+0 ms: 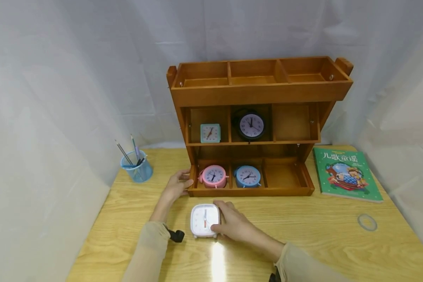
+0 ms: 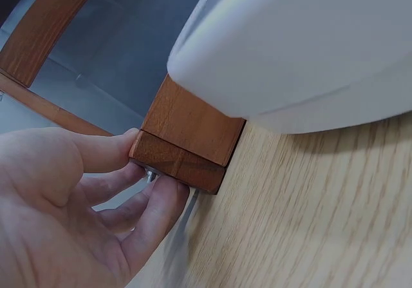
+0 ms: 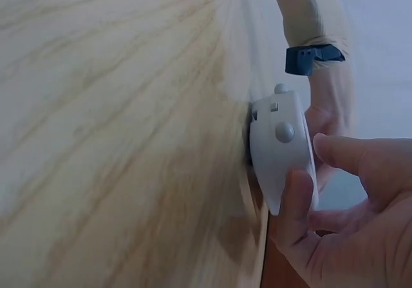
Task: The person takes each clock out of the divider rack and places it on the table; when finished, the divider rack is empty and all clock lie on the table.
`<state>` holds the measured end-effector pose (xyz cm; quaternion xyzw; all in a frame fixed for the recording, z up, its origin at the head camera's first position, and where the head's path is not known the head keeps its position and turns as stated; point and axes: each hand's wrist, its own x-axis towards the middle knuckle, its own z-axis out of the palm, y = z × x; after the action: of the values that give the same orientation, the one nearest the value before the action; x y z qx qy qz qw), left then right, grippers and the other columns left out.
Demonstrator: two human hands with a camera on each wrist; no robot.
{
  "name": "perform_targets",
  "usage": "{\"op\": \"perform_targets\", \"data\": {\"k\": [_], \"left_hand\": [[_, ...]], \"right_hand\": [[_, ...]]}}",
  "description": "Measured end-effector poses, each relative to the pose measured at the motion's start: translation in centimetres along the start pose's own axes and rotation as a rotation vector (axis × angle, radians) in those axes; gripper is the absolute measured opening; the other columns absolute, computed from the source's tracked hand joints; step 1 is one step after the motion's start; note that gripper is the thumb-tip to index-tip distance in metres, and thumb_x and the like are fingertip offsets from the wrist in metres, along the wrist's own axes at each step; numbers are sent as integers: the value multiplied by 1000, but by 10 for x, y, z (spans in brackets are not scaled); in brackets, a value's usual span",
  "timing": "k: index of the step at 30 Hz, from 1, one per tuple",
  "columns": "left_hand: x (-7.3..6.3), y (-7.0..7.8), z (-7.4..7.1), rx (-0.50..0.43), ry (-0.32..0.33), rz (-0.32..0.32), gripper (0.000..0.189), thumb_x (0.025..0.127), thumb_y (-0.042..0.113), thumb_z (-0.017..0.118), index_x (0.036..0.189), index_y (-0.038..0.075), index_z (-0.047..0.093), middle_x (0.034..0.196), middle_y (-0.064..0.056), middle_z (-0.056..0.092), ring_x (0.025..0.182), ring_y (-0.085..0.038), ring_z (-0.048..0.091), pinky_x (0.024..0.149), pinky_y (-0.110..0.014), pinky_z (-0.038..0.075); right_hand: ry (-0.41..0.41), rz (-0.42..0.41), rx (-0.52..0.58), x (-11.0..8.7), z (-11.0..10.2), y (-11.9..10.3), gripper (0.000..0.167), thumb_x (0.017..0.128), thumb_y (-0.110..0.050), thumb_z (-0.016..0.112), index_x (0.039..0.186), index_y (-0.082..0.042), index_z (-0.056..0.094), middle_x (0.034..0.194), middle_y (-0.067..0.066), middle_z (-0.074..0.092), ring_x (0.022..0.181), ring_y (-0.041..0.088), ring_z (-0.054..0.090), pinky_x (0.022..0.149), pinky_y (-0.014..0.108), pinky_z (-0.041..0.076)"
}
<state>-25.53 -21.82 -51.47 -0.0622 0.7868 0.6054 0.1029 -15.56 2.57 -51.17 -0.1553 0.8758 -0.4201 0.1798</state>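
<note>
Right grip pinches a white clock; left grip grasps a wooden shelf's lower left end.
The clock is just left of the right grip, over a wood-grain table whose sheen throws a bright streak nearer the wearer than either grip. Beyond both grips, pale, creased sheeting backs the shelf; a blue pencil cup stands left of the left grip, a green book well right of the right.

A green book lies near a ring.
</note>
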Motion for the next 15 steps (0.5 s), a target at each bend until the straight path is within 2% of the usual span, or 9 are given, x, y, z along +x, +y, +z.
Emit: {"op": "perform_targets", "data": {"k": [2, 3, 6, 9, 11, 13, 15], "left_hand": [[-1, 0, 0, 2, -2, 1, 51, 106, 4, 57, 155, -4, 44, 147, -34, 49, 124, -44, 62, 82, -35, 60], [-1, 0, 1, 1, -2, 0, 50, 106, 4, 57, 155, -3, 44, 147, -34, 49, 124, -44, 62, 82, -35, 60], [-2, 0, 1, -2, 3, -4, 50, 106, 3, 57, 154, -3, 45, 146, -34, 50, 124, -44, 62, 80, -33, 60], [-2, 0, 1, -13, 8, -1, 50, 106, 3, 57, 154, -3, 45, 146, -34, 50, 125, -44, 62, 79, -32, 59], [-2, 0, 1, -17, 12, 2, 49, 106, 3, 57, 154, -3, 46, 146, -34, 50, 124, -43, 62, 79, -32, 59], [-2, 0, 2, -21, 12, 5, 49, 106, 2, 57, 153, -3, 46, 145, -34, 50, 122, -42, 62, 79, -32, 59], [-2, -1, 2, -23, 10, 8, 49, 106, 2, 57, 153, -4, 46, 144, -34, 50, 120, -39, 63, 78, -32, 59]], "right_hand": [[0, -10, -43, -3, -5, 2, 83, 92, -36, 80, 162, -16, 40, 153, 20, 51, 125, 39, 61, 100, 61, 55], [4, -19, -59, -4, -8, 3, 82, 93, -38, 78, 162, -17, 39, 153, 18, 51, 122, 38, 63, 97, 60, 56], [36, -78, -123, -7, -21, 5, 76, 98, -38, 74, 163, -18, 38, 148, 15, 54, 102, 27, 66, 80, 46, 61], [105, -166, -234, -8, -36, 9, 71, 101, -35, 72, 161, -19, 40, 143, 12, 56, 83, 14, 60, 64, 28, 53], [152, -228, -320, -8, -45, 12, 68, 101, -34, 72, 160, -18, 41, 142, 13, 55, 79, 11, 60, 59, 24, 51], [212, -292, -415, -7, -53, 16, 67, 100, -34, 73, 158, -18, 44, 143, 14, 56, 86, 14, 64, 64, 26, 55], [281, -356, -520, -6, -59, 20, 67, 98, -34, 76, 156, -16, 47, 140, 15, 57, 95, 22, 67, 73, 33, 60]]}}
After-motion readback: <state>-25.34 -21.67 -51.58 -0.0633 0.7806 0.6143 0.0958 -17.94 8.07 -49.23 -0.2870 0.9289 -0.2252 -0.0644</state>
